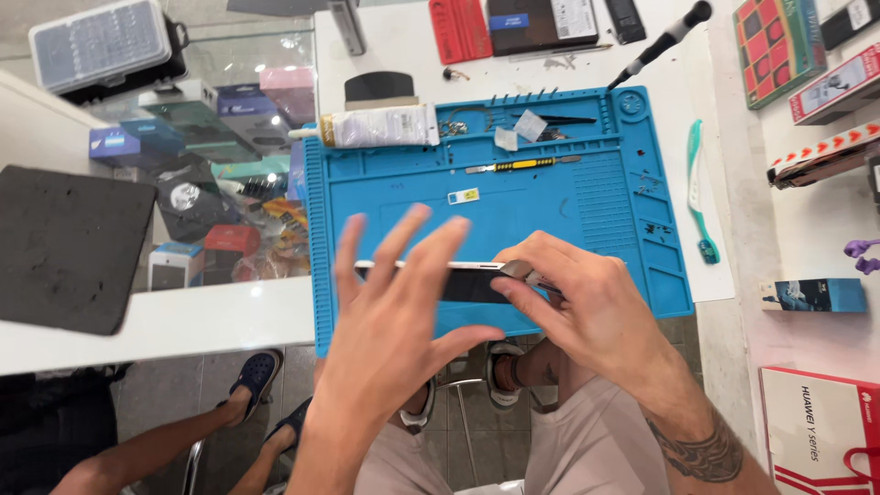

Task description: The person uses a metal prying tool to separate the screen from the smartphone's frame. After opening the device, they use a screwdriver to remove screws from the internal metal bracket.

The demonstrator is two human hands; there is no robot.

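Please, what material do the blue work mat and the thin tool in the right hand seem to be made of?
The blue mat looks like matte silicone or rubber: moulded ridges and small trays, no glare. The thin tool at the right hand looks like polished metal, grey with a bright sheen, though blur leaves this uncertain.

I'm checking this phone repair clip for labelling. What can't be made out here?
- Phone: head view, mostly covered by left hand and right hand.
- Tool tip at its edge: hidden under right fingers.
- Small parts on blue mat: too small.
- Left fingers: motion-blurred.
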